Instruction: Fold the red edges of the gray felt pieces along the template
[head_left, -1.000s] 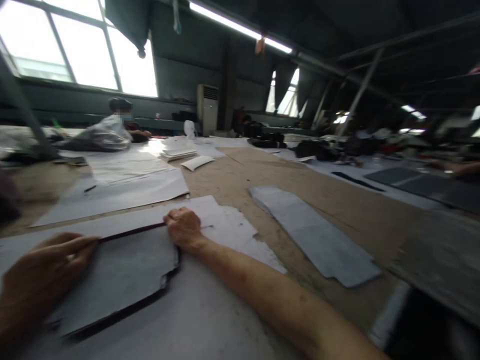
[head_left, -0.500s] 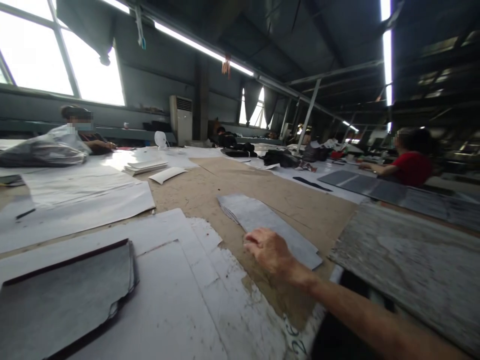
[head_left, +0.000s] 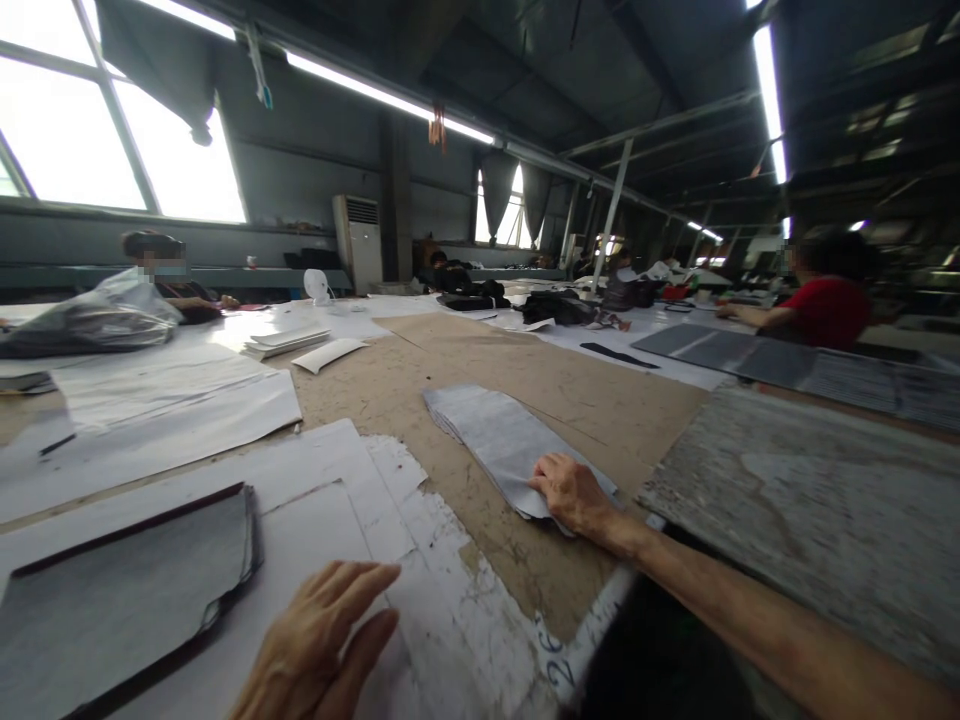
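Observation:
A stack of long grey fabric pieces (head_left: 487,425) lies on brown paper (head_left: 390,400) in the middle of the table. My right hand (head_left: 571,492) is on the near end of this stack, fingers curled against the grey pieces, whose near edge bends up slightly. The undersides of the fingers are hidden. Low in the view, my left hand (head_left: 322,640) hovers over or rests on white paper sheets (head_left: 300,550); I cannot tell which. Its fingers are stretched out, thumb apart, with nothing held. Left of it lies another stack of grey pieces with dark edges (head_left: 135,590).
A worn grey board (head_left: 795,500) lies at the right, with dark grey panels (head_left: 750,360) beyond it. White sheets (head_left: 165,410) cover the left side. A plastic bag (head_left: 97,310), a small white fan (head_left: 316,287) and seated people are farther back.
My right hand has moved right, from beside the stack onto its near end, where the edge now bends. My left hand has come into view at the bottom.

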